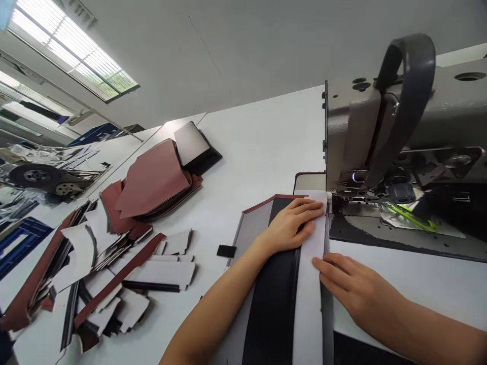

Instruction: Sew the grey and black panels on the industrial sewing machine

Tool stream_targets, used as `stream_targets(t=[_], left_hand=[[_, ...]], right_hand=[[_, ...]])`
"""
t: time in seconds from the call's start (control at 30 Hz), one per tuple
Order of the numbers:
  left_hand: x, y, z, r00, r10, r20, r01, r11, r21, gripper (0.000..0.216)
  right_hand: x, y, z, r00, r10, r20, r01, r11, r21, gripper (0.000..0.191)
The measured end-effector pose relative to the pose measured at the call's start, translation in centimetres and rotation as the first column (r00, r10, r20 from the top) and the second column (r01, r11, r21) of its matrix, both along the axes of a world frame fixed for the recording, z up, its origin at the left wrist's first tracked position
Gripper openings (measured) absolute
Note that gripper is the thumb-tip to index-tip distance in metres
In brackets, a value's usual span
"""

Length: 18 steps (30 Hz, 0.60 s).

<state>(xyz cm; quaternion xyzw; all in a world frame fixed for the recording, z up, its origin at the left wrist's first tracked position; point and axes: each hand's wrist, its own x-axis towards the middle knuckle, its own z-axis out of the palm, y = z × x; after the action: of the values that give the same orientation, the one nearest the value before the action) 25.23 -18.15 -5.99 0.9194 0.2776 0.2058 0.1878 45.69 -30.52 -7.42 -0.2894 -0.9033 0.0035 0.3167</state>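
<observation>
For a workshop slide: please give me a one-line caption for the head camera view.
Left hand and right hand flatten a black-and-white layered panel at a grey industrial sewing machine.

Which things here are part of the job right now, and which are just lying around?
In use:
- left hand and right hand, both flat on the white-and-black panel
- sewing machine

Lying about:
- stacked maroon pieces
- white cut pieces
- black tab
- yellow-green item on the machine bed
</observation>
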Motion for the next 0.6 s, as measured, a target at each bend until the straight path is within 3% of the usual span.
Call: stream_targets(t=[0.37, 0.6], left_hand=[[0.51, -0.12, 0.48, 0.993, 0.051, -0.104, -0.045, 0.997, 0.06, 0.036], [0.77, -0.16, 0.66, 0.965, 0.091, -0.246, -0.079, 0.995, 0.058, 0.043]], right_hand=[[-0.13, 0.17, -0.03, 0.991, -0.022, -0.129, 0.009, 0.994, -0.107, 0.03], [-0.39, 0.22, 0.06, 0.993, -0.087, -0.077, 0.079, 0.992, -0.1, 0.028]])
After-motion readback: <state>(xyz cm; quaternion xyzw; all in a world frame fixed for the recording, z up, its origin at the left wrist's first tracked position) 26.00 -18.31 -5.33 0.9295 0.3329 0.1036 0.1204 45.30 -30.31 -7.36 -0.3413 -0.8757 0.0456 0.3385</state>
